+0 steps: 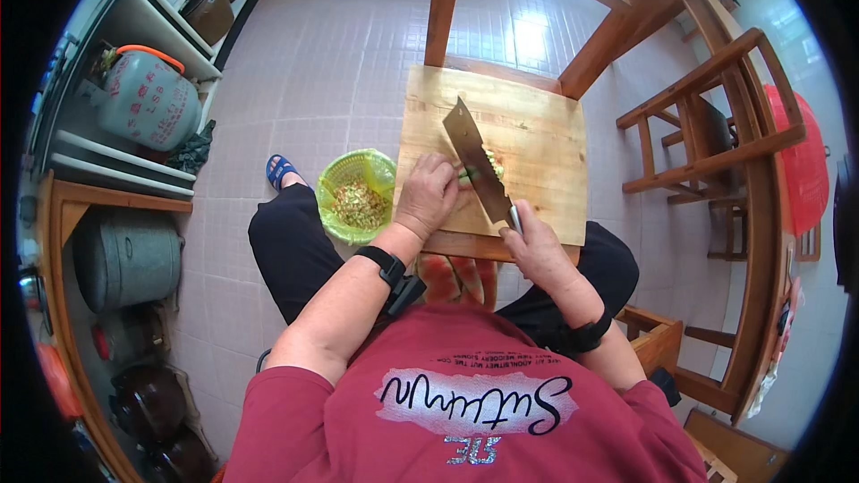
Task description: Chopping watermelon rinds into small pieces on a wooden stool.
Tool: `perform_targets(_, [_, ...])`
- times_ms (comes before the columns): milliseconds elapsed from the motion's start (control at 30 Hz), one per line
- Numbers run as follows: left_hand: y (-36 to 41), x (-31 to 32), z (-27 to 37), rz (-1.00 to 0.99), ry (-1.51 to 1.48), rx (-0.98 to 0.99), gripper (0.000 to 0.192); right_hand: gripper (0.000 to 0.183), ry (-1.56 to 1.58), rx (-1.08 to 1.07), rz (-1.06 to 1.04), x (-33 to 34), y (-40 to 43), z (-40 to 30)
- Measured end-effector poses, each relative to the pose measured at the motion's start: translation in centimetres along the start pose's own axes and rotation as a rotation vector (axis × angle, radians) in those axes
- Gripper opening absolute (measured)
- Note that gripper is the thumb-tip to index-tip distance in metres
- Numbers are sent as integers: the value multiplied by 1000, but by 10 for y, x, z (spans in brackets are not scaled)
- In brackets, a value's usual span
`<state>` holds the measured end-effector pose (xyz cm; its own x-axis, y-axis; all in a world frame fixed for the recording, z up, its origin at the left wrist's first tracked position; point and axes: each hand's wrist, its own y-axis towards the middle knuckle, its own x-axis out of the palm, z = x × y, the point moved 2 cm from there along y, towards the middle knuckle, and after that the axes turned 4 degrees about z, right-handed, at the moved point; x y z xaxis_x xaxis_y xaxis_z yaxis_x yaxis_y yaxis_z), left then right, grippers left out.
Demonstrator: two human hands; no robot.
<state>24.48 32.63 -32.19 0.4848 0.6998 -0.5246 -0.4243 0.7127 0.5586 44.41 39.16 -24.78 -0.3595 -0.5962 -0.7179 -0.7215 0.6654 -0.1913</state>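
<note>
My right hand (537, 245) grips the handle of a broad cleaver (480, 164), whose blade slants up and left across a wooden cutting board (543, 127). Bits of chopped pale green vegetable (495, 164) lie along the blade's right edge, some clinging to it. At the left part of the board, the curled fingers of my left hand (427, 193) hold down a green vegetable piece (464, 176) against the blade's left side. Most of that piece is hidden by hand and blade. The board rests on a wooden chair seat (470, 245) between my knees.
Left of the board stands a green plastic basket (327, 221), lined with a bag and holding chopped vegetables (362, 204). Wooden chairs (711, 127) stand at right. Along the left are a gas cylinder (151, 100), a metal pot (127, 258) and dark jars (147, 402).
</note>
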Motion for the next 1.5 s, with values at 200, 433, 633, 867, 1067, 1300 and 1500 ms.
perform_targets(200, [0, -2, 1, 21, -25, 21, 10, 29, 66, 43, 9, -14, -19, -16])
perform_targets(433, [0, 1, -1, 19, -20, 17, 10, 30, 58, 30, -27, -12, -25, -18])
perform_targets(633, [1, 0, -3, 13, -14, 22, 9, 33, -43, 44, -26, 5, -8, -16])
perform_targets(867, [0, -1, 1, -20, -10, -3, 12, 30, 103, 65, -19, 1, 4, 3])
perform_targets(1067, [-2, -7, 7, 31, -21, -54, 17, 31, 52, 2, 28, -8, -15, -10])
perform_targets(1300, [-1, -4, 2, 35, 15, 23, 13, 29, 99, 28, -23, -5, -22, -17])
perform_targets(1500, [1, -2, -1, 23, -11, 18, 9, 30, -50, 47, -23, 4, -11, -22])
